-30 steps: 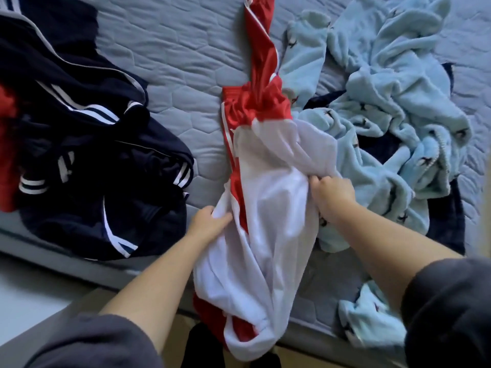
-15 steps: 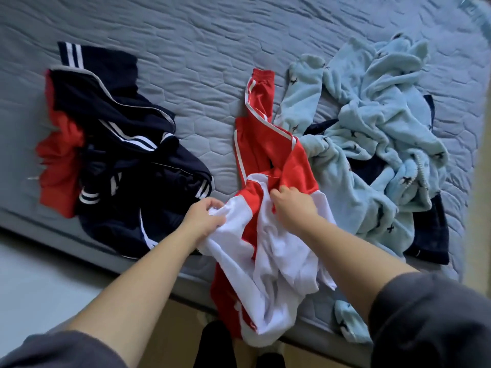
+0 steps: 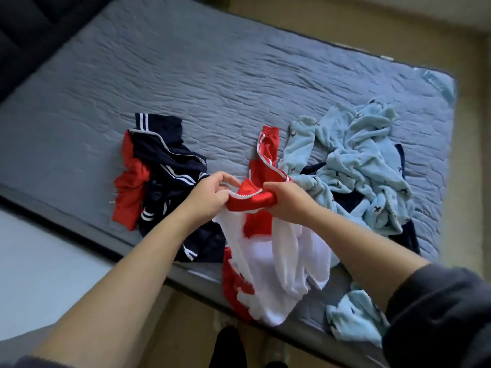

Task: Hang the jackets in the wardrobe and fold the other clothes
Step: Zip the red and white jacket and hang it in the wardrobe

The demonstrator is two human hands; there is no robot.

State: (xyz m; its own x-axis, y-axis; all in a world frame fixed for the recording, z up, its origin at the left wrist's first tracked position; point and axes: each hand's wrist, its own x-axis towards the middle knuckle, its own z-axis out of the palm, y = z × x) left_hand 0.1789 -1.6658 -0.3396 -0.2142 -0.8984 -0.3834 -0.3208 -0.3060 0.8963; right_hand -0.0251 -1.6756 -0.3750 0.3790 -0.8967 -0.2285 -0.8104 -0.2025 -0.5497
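A red and white jacket [image 3: 268, 261] with a white zipper hangs over the near edge of the bed, one red sleeve stretched up the mattress. My left hand [image 3: 210, 197] pinches its red zipper edge on the left. My right hand [image 3: 287, 203] grips the bunched red collar part on the right. A navy jacket with white stripes and red lining [image 3: 159, 179] lies crumpled to the left. To the right sprawls a light blue fleece garment [image 3: 364, 166] over something dark.
The grey quilted mattress [image 3: 212, 83] stretches away from me, its far half bare. Beige floor [image 3: 473, 181] shows past the right edge and below the near edge. A dark headboard or wall fills the top left corner.
Both hands moved up the jacket from its white lining to the red zipper edge and collar, and lifted it. My view pulled back, showing most of the bed.
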